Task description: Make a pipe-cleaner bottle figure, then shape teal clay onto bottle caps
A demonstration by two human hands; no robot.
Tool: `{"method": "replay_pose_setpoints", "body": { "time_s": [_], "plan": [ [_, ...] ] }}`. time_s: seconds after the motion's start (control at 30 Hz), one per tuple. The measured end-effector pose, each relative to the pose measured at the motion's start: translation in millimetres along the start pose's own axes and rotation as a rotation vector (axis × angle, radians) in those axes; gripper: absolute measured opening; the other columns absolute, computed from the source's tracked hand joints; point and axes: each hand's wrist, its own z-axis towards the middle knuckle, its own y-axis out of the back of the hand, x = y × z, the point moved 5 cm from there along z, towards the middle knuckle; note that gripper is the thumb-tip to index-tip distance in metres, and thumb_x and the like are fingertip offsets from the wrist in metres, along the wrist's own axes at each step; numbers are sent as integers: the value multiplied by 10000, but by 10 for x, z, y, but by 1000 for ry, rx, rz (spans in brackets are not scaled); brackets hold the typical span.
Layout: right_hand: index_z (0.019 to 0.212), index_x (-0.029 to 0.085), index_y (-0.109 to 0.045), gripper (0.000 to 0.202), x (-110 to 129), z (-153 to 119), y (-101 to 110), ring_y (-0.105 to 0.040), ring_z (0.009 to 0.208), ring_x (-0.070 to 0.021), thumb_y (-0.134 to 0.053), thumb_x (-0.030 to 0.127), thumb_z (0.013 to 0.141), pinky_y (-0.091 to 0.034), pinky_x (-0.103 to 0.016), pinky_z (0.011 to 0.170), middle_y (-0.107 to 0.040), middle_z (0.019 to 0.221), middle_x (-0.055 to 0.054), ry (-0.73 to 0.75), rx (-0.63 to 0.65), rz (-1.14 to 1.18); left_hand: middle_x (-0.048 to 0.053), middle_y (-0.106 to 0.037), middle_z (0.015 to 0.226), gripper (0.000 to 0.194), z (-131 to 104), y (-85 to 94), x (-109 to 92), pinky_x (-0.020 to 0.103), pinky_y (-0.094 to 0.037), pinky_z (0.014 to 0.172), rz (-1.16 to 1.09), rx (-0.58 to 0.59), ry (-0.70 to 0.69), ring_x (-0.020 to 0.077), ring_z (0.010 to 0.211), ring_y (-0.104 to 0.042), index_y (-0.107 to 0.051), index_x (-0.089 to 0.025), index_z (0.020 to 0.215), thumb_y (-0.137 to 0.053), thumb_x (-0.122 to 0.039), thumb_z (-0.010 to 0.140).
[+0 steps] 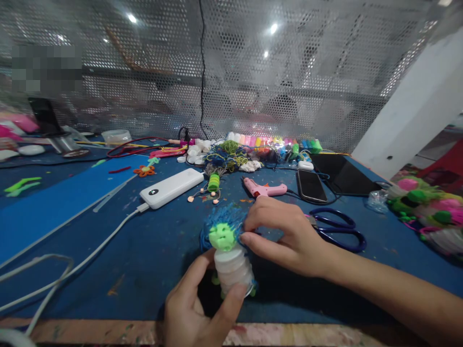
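The left hand pinches the pale, upright body of the green-faced doll above the near edge of the surface; the right hand, fingertips bunched, meets its blue hair from the right.

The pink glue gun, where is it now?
In the head view, the pink glue gun lies on the table right of centre, just left of the black phone and beyond the right hand.

Lime-green face, blue hair
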Motion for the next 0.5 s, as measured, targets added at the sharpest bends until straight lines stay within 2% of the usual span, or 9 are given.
{"method": "replay_pose_setpoints", "body": {
  "time_s": [0.17, 0.23, 0.3, 0.4, 0.47, 0.5],
  "plan": [
    [736, 162, -586, 131, 15, 7, 12, -519, 683, -120, -553, 181, 861, -421, -256, 665, -612, 711, -22, -47, -26, 20, -10, -723, 854, 315, 1, -8, -10, 249, -500, 758, 3, 0, -3, 223, 873, -652, -709, -220, 892, -675, -371, 618],
    [702, 164, -575, 129, -9, 7, 17, -513, 673, -114, -579, 172, 830, -413, -249, 659, -599, 699, -13, -126, -34, 82, -9, -723, 844, 305, 2, -8, -10, 249, -500, 750, 1, -2, -3, 222, 868, -651, -710, -219, 881, -677, -369, 618],
    [702, 169, -573, 101, -95, -6, 2, -502, 653, -108, -603, 189, 797, -405, -240, 631, -583, 692, 0, -277, -26, 239, -5, -725, 845, 306, 1, -5, -3, 248, -501, 746, -3, -3, 2, 222, 866, -652, -711, -214, 875, -684, -376, 616],
    [762, 172, -578, 100, -273, -48, -63, -495, 637, -107, -585, 271, 773, -395, -235, 591, -568, 703, 5, -502, -57, 650, -15, -730, 890, 321, -8, -4, 20, 228, -496, 770, -34, -3, 41, 202, 870, -654, -706, -222, 898, -695, -385, 621],
    [774, 166, -569, 140, -363, -75, -108, -495, 631, -105, -572, 306, 763, -386, -230, 576, -561, 703, 2, -580, -111, 831, -21, -730, 917, 331, -16, -4, 28, 217, -496, 782, -61, -12, 70, 190, 870, -655, -700, -227, 920, -693, -393, 634],
    [767, 166, -561, 146, -389, -88, -129, -490, 619, -101, -584, 309, 758, -379, -224, 563, -554, 694, 7, -602, -126, 846, -20, -730, 922, 335, -19, -5, 28, 216, -498, 780, -69, -16, 77, 189, 870, -656, -697, -224, 927, -691, -397, 640]
  ]
}}
